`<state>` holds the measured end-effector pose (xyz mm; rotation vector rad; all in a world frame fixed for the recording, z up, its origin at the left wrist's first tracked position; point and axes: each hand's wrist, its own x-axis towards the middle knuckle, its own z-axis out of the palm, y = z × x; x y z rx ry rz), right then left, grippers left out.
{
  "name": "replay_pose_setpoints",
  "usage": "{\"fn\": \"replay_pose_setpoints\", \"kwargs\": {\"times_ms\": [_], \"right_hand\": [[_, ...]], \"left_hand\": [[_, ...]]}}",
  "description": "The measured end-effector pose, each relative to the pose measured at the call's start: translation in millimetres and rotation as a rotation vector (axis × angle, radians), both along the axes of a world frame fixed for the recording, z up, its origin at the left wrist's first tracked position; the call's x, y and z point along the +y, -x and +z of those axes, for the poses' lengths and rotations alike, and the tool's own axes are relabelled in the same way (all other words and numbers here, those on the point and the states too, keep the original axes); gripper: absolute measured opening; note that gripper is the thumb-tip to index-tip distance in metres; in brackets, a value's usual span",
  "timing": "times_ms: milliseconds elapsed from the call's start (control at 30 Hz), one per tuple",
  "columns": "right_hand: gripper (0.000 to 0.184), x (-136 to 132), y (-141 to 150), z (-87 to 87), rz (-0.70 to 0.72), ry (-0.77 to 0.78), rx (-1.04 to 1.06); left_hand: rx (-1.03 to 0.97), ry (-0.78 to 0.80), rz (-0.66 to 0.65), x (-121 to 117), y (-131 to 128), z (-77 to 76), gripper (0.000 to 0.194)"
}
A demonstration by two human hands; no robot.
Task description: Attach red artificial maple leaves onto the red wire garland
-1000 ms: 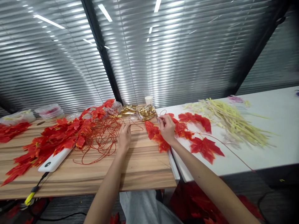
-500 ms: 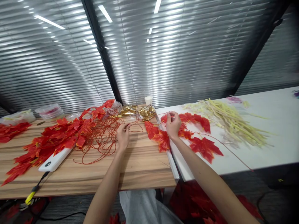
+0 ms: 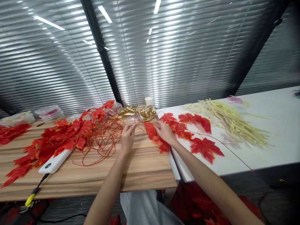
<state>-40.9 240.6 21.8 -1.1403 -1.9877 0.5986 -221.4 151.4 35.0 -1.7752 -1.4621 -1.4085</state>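
Note:
My left hand [image 3: 127,136] is closed in a pinch on thin red cord, just right of a loose tangle of red cord [image 3: 103,137] on the wooden table. Close by on the right, my right hand [image 3: 164,131] pinches the same kind of cord, its fingertips above red artificial maple leaves [image 3: 150,128]. More maple leaves [image 3: 206,148] hang along the cord onto the white table, where its tail [image 3: 231,149] trails toward the front edge. A big heap of red maple leaves [image 3: 56,137] lies left of the tangle.
A white power bank [image 3: 55,161] with a cable lies by the leaf heap. Gold wrappers [image 3: 147,113] and a paper cup [image 3: 149,100] stand at the back. Plastic containers [image 3: 49,112] sit back left, pale yellow strips [image 3: 234,122] right. A gap separates the tables.
My right hand has moved left and slightly down, off the leaves on the white table. My left hand has shifted a little right, so both hands are closer together.

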Motion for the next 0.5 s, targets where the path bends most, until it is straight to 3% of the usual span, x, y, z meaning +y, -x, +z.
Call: {"fn": "replay_pose_setpoints", "kwargs": {"times_ms": [133,233,367,500], "right_hand": [[0.032,-9.9,10.7,-0.5,0.267,0.094,0.19],[0.033,-19.9,14.9,2.8,0.385,-0.022,0.259],[0.028,-31.5,14.3,9.1,0.39,-0.247,0.203],[0.024,-33.3,14.4,11.3,0.34,-0.292,0.243]], "left_hand": [[0.093,0.048,0.041,0.2,0.4,-4.5,0.022],[0.105,0.085,0.047,0.4,0.6,-6.6,0.022],[0.118,0.133,0.011,0.5,-0.8,-8.0,0.024],[0.195,0.151,0.016,-0.8,-3.8,-8.0,0.026]]}}
